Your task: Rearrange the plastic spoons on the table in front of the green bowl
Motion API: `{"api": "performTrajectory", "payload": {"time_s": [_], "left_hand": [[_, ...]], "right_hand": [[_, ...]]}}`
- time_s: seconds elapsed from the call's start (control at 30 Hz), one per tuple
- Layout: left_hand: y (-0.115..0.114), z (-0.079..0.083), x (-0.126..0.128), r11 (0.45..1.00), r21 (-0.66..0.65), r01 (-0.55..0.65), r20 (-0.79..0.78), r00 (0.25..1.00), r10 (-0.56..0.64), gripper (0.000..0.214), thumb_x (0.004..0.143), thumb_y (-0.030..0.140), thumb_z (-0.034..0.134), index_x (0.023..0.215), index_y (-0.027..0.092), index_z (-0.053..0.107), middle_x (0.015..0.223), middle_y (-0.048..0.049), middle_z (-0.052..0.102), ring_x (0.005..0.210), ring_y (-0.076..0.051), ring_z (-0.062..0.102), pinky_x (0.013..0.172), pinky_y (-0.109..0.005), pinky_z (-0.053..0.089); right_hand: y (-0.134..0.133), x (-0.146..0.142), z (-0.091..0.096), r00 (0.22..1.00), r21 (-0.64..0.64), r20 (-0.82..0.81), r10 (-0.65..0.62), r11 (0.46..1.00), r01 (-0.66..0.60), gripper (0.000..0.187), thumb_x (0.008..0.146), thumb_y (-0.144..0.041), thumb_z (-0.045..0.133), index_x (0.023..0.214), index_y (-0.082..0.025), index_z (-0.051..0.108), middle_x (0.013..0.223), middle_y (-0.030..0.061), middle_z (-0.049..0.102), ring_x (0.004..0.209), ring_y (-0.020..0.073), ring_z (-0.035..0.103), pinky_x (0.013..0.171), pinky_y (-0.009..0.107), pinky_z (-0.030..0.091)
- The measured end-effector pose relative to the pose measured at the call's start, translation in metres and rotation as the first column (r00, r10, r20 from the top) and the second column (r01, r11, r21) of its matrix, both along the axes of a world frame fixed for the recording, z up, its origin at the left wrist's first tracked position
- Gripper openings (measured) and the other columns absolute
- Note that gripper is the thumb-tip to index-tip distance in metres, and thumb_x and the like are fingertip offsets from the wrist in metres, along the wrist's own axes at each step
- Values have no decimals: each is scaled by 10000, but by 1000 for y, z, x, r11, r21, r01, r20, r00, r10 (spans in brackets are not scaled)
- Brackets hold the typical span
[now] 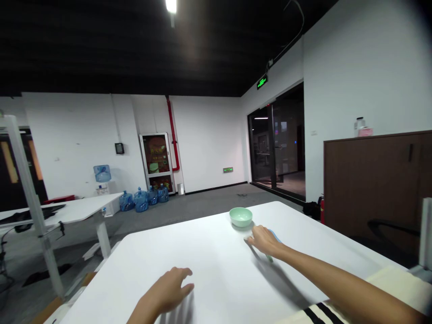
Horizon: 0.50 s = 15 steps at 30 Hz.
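Observation:
A pale green bowl stands upright towards the far edge of the white table. Just in front of it, to its right, is my right hand, its fingers curled closed. A blue edge shows behind that hand, and a small green end pokes out below it. Whether these belong to one item is hidden by the hand. My left hand hovers over the nearer left part of the table, thumb and fingers apart, holding nothing.
Cream cloth with black stripes lies at the lower right. A second white table with a metal post is on the left. Several blue water bottles stand on the floor behind. To the right are a brown cabinet and a chair arm.

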<state>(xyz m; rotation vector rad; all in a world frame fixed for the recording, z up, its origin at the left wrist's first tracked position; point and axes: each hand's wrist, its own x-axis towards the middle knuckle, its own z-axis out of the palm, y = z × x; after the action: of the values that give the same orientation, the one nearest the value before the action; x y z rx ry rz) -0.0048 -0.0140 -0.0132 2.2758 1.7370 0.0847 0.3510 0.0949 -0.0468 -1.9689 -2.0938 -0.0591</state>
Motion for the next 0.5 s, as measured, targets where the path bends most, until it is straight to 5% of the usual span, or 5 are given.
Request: {"api": "performTrajectory", "payload": {"time_s": [0.2,0.5], "left_hand": [[0,1,1,1000,-10,-11,8,1000,11,538,805,600,406,1223,296,558,1245,-81,585,1113,-260,551,953,-394,406],[2,-2,-1,1000,-12,-5,10,1000,5,543,807,599,406,1227,289,556,1247,-74,586,1122,-268,542,957,-393,402]], "right_hand": [[-1,-2,-18,999,-114,18,41,993,-39,114,698,-270,569,767,-179,581,838,82,636,750,209,608,533,245,301],[3,1,-38,999,-262,-30,18,965,-26,346,605,-250,641,946,-276,593,986,113,645,818,288,643,530,314,380]]}}
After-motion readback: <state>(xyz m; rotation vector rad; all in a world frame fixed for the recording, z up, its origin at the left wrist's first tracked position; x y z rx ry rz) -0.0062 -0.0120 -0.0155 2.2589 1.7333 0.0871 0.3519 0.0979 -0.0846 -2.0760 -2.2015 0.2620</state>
